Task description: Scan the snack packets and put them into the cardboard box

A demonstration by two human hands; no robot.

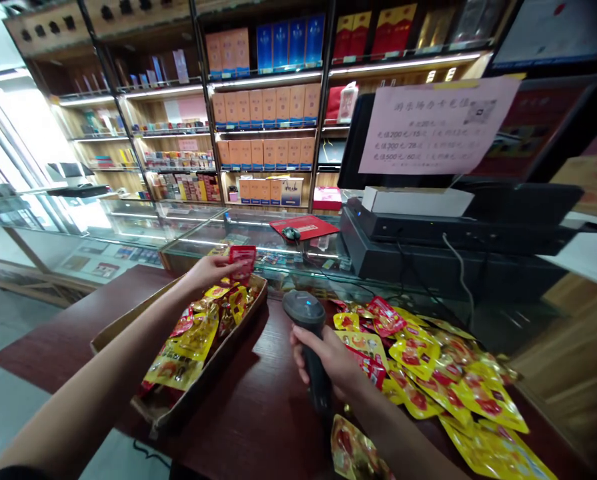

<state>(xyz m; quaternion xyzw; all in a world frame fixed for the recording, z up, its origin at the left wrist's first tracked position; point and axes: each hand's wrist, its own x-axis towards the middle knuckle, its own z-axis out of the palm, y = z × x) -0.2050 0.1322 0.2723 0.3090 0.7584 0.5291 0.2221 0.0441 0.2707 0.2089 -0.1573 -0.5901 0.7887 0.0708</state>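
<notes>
Near the far edge of the desk [258,380], the left hand [209,272] pinches a red packet [243,260]; the right hand [331,357] grips a scanner [305,308]. Keeping the packet flat seems wise.

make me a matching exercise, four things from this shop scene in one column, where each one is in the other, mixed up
1. handheld scanner
2. small red packet
3. computer mouse
4. pink notice

A. at the red mat
B. in front of the dark monitor
C. in the left hand
D. in the right hand

Pairs: 1-D, 2-C, 3-A, 4-B
</notes>
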